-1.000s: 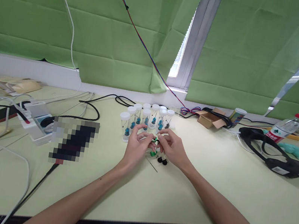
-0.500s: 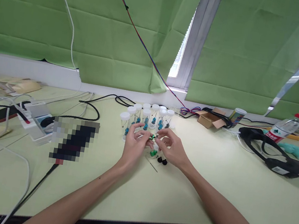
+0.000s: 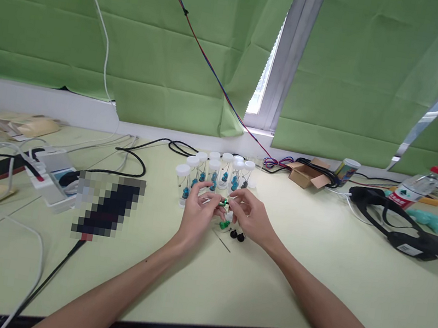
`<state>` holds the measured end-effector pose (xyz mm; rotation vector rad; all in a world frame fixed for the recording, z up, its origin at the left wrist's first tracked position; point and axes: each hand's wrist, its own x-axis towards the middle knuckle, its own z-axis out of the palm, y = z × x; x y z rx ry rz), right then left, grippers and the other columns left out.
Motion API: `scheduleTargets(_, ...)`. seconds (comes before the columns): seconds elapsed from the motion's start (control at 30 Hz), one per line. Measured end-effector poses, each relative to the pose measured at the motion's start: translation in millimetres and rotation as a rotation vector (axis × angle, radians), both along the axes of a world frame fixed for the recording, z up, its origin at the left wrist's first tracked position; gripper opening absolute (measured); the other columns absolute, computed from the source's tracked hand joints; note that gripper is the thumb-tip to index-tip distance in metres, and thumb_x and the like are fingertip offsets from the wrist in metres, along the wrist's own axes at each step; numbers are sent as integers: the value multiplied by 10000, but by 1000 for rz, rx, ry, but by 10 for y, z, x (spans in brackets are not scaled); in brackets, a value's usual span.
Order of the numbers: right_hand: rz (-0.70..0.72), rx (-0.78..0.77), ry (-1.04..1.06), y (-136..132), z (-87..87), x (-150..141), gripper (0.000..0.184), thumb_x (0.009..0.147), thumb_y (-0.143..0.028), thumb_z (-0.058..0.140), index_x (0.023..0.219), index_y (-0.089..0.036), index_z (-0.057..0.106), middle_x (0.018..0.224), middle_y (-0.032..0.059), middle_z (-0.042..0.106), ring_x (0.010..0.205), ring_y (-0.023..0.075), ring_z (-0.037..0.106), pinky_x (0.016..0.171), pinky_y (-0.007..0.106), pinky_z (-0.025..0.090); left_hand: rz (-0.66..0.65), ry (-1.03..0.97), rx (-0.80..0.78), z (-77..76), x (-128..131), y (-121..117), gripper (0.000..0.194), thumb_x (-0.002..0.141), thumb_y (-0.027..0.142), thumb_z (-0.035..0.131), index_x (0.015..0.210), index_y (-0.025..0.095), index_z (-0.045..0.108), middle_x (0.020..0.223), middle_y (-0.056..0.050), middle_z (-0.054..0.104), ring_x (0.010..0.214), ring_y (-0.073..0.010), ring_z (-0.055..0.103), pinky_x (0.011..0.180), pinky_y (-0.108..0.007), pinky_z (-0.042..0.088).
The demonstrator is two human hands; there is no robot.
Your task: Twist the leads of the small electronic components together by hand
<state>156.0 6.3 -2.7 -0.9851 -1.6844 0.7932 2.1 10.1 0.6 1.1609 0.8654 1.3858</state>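
Observation:
Between my two hands, above the table, is a small green part (image 3: 224,202) with a dark piece on its right end. My left hand (image 3: 200,208) is closed, its thumb and fingers pinching the green part from the left. From the right, my right hand (image 3: 249,215) pinches at the dark end; its fingers partly hide what they hold. Below them lie another green piece (image 3: 225,224), black round caps (image 3: 237,236) and a thin metal rod (image 3: 225,241). Behind stand several clear vials with white lids (image 3: 183,170), holding blue parts on thin rods.
To the left are a white power strip (image 3: 52,182), cables and a blurred dark device (image 3: 110,208). At the back right stand an open cardboard box (image 3: 308,173), a printed can (image 3: 346,172) and a bottle (image 3: 417,189). A black headset (image 3: 404,229) lies right.
Both hands keep nearly the same place. The right fingers have shifted very slightly at the green part, with its dark end now less visible. Nothing is let go.

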Motion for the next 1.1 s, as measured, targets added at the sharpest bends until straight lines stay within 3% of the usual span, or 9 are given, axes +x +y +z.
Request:
scheduleTargets(0.4,-36,-12,-20,14,-1,2,266,925,-461,492,963,-205,551,906,29,604,534,95,577,455,223,438,-2,29,-1,-24,6,14,392,790,311,661,1114,244,450,800,16,635,521,-132,628,570,-321,541)
scheduleTargets(0.63,-20,-3,-63,-9,10,15,261,885,-423,564,1019,-201,532,930,37,604,547,99,593,521,246,483,-4,22,0,5,5,-4,399,788,299,658,1117,236,440,809,13,638,501,-124,614,565,-324,545)
scheduleTargets(0.83,-18,6,-50,-6,3,14,235,887,-385,562,1028,-200,535,898,30,595,538,98,582,536,256,492,-19,22,10,-2,4,3,374,803,303,645,1114,240,447,791,18,631,511,-133,620,572,-330,545)
scheduleTargets(1.1,10,2,2,-16,12,-6,226,910,-413,538,995,-203,541,705,-4,602,525,116,559,523,247,481,-30,30,8,-19,4,10,378,797,288,651,1107,236,441,773,24,626,518,-134,621,568,-319,535)
